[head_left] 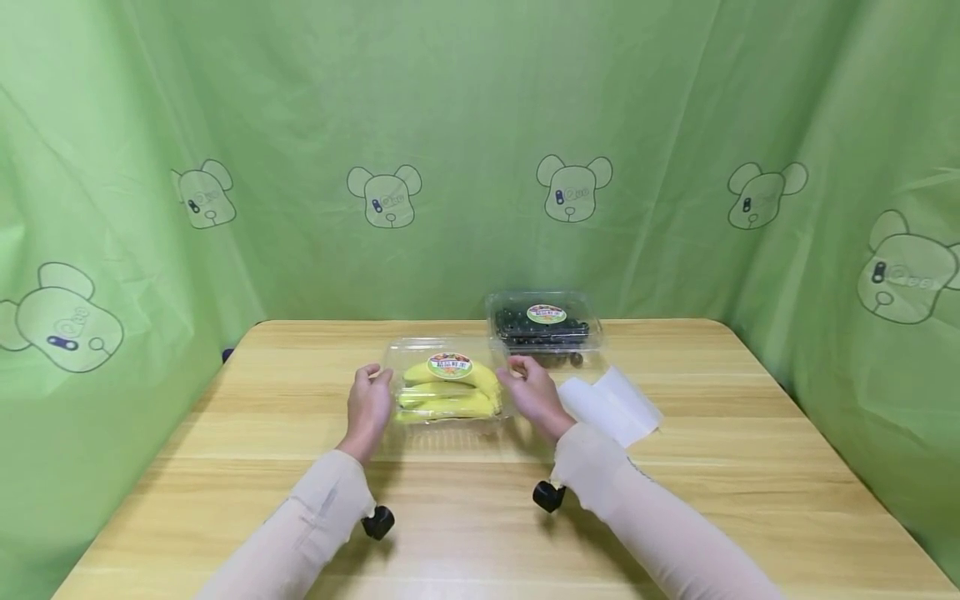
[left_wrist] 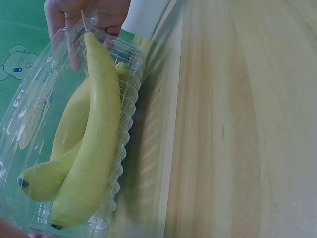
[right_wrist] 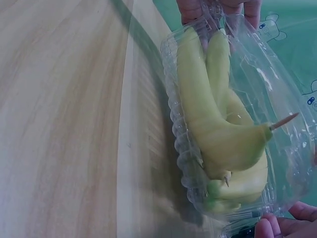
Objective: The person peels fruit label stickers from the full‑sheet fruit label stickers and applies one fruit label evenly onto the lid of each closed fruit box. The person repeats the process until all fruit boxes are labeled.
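A clear plastic clamshell box [head_left: 397, 354] with several yellow bananas [head_left: 450, 408] inside is between my two hands, and its lid bears a round colourful label [head_left: 451, 366]. My left hand [head_left: 367, 408] grips the box's left end. At the opposite end, my right hand [head_left: 534, 393] holds the edge with thumb and fingers. Both wrist views show the ribbed box bottom tilted, with its shadow on the wood beside it. The bananas [left_wrist: 91, 134] show through the clear wall, one stem poking toward the left end in the right wrist view.
Behind the right hand stands another clear box [head_left: 592, 333] of dark round fruit [head_left: 540, 329] with a similar label. A white sheet or roll [head_left: 615, 404] lies to the right of that hand. Green curtains [head_left: 480, 100] hang around the wooden table [head_left: 750, 467].
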Demonstrator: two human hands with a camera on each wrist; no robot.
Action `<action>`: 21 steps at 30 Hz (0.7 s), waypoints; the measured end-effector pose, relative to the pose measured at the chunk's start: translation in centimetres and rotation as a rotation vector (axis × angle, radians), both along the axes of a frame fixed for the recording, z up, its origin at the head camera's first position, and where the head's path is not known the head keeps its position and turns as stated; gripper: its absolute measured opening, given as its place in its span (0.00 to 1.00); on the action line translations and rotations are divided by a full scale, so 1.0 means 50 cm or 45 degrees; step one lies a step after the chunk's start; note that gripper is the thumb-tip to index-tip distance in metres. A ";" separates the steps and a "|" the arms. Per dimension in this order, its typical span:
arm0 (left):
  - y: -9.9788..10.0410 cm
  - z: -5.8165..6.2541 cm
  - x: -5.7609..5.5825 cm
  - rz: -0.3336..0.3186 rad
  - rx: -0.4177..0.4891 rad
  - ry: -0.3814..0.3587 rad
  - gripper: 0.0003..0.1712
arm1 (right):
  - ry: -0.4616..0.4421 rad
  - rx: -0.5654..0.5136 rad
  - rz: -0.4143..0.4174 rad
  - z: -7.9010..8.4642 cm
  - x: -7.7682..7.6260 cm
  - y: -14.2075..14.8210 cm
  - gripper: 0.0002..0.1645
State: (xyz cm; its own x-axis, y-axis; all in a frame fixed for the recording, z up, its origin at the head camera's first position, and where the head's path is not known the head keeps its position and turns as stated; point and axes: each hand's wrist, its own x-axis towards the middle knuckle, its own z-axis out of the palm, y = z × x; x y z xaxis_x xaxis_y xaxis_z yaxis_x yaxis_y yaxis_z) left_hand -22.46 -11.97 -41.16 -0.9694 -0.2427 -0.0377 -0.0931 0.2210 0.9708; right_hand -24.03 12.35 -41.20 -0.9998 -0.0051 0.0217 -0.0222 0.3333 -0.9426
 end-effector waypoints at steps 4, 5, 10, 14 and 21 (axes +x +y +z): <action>-0.003 0.000 -0.005 0.023 -0.014 0.009 0.29 | -0.016 -0.016 0.007 0.001 -0.003 -0.003 0.33; -0.004 0.000 -0.007 0.030 -0.011 0.011 0.29 | -0.017 -0.020 0.009 0.001 -0.005 -0.003 0.33; -0.007 0.000 -0.016 0.048 0.013 0.019 0.28 | -0.010 -0.023 0.014 0.000 -0.016 -0.005 0.32; -0.011 0.000 -0.021 0.055 0.009 0.004 0.28 | -0.008 -0.049 0.013 0.000 -0.021 -0.007 0.32; -0.018 -0.003 -0.023 0.059 0.011 -0.009 0.29 | -0.023 -0.102 0.027 0.000 -0.025 -0.012 0.33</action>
State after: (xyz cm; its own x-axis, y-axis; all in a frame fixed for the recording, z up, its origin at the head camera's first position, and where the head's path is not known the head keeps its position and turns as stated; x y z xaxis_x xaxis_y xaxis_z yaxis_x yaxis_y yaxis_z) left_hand -23.61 -12.89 -41.32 -0.9568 -0.2871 -0.0468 -0.1100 0.2082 0.9719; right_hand -25.29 11.75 -41.22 -0.9997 -0.0251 0.0048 -0.0111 0.2566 -0.9665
